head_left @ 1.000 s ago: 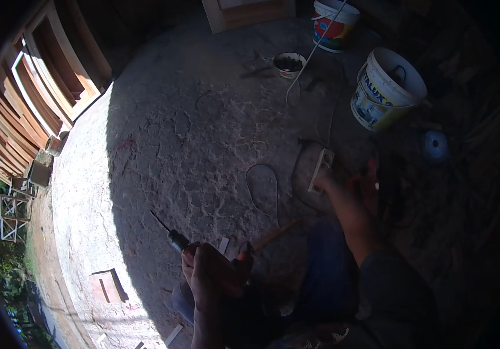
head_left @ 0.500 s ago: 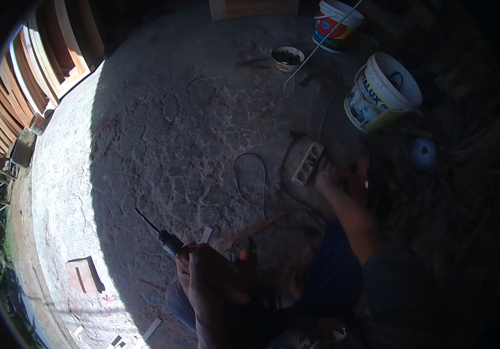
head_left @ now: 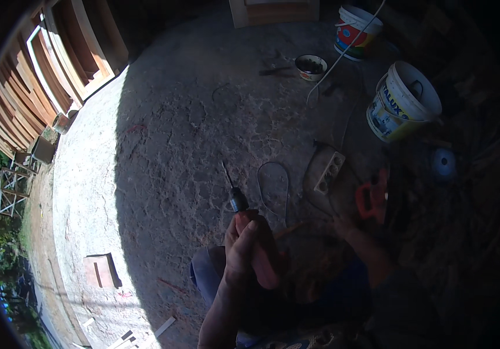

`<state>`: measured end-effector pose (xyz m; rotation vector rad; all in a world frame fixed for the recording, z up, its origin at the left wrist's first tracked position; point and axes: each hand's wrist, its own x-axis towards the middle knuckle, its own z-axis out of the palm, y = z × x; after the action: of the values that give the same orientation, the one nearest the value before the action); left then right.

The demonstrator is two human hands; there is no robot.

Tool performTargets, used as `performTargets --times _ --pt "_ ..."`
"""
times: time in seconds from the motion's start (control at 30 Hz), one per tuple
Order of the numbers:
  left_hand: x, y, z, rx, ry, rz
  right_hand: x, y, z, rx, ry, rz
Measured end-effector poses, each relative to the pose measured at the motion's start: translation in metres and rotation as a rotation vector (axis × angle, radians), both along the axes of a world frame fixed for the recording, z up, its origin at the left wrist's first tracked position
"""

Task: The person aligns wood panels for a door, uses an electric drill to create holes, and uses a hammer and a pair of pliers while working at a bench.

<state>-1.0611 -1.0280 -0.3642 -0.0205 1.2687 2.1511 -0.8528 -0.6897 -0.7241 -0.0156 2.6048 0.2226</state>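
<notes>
My left hand [head_left: 238, 247] is wrapped round the red body of a power drill [head_left: 265, 269]. Its dark chuck and long thin bit point away from me, up over the floor. Lower right, in deep shade, my right hand [head_left: 351, 229] is beside a dark cable [head_left: 314, 202]. Its fingers look drawn together, but what lies between them is too dark to make out. Just beyond that hand, a pale power strip [head_left: 329, 173] with several round sockets lies on the floor. A red-handled power tool [head_left: 371, 199] stands right of the strip, partly lost in shadow.
A yellow-and-white bucket [head_left: 404, 104], a colourful bucket [head_left: 357, 34] and an enamel bowl [head_left: 311, 68] of small dark pieces stand far right. A thin cord [head_left: 274, 164] loops on the rough concrete floor [head_left: 174, 134]. Wooden frames [head_left: 58, 64] lean far left. A wooden block [head_left: 100, 271] lies in sunlight.
My left hand has swung the drill rightward and turned it more upright. My right hand has drawn back from the power strip toward me. The whole view has shifted slightly.
</notes>
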Motion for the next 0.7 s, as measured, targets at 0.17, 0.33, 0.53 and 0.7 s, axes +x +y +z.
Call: performTargets --times 0.17,0.33,0.53,0.7 --pt "-0.006 0.009 -0.033 0.074 0.027 -0.122 -0.024 -0.001 0.023 -0.448 0.039 -0.204" --pt "-0.01 0.027 -0.044 -0.098 0.183 -0.109 -0.089 -0.02 0.109 -0.513 0.391 -0.355" --pt "-0.047 0.05 -0.022 -0.344 0.628 0.036 -0.152 0.022 0.234 -1.237 0.957 -0.89" --pt "-0.079 0.039 0.045 -0.517 0.833 0.168 -0.152 -0.008 0.347 -1.566 1.17 -1.057"
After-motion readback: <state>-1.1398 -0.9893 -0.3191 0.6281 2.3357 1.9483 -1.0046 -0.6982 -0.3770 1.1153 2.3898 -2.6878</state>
